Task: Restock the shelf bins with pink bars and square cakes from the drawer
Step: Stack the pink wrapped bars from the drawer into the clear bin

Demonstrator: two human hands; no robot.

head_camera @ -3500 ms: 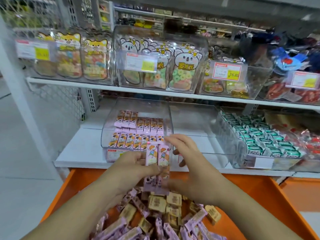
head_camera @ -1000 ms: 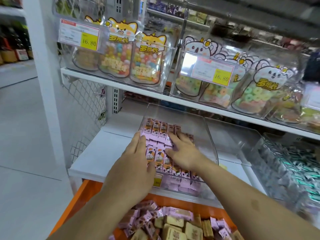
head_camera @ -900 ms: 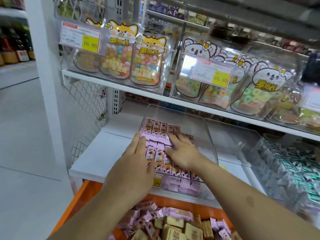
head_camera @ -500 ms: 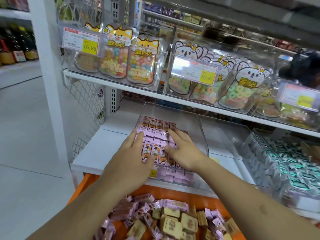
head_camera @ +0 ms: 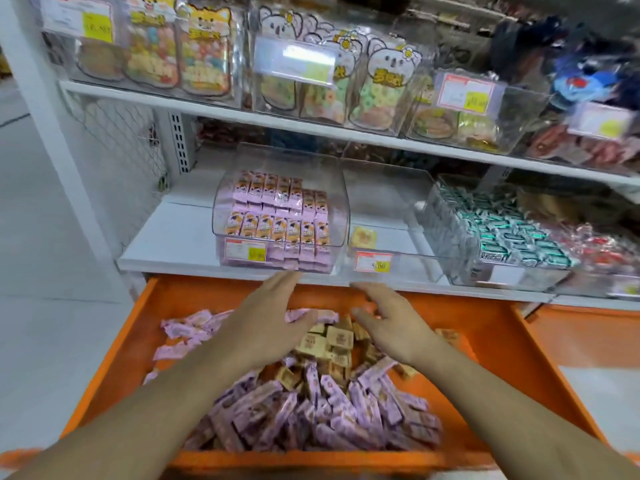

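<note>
Head view: hands [head_camera: 329, 327] spread empty over glossy pink bars [head_camera: 311, 407], tan square cakes [head_camera: 329, 341].

Pink bars [head_camera: 277, 216] rowed in bin [head_camera: 332, 188], square cakes [head_camera: 332, 341] seemingly heaped in drawer [head_camera: 502, 327]

- One view only, worn on the head; it looks forward and down
- Close over the orange drawer [head_camera: 502, 341], which fills the lower frame
- Shelf bins [head_camera: 280, 206] sit ahead, near; upper shelf [head_camera: 207, 109] tops the frame
</note>
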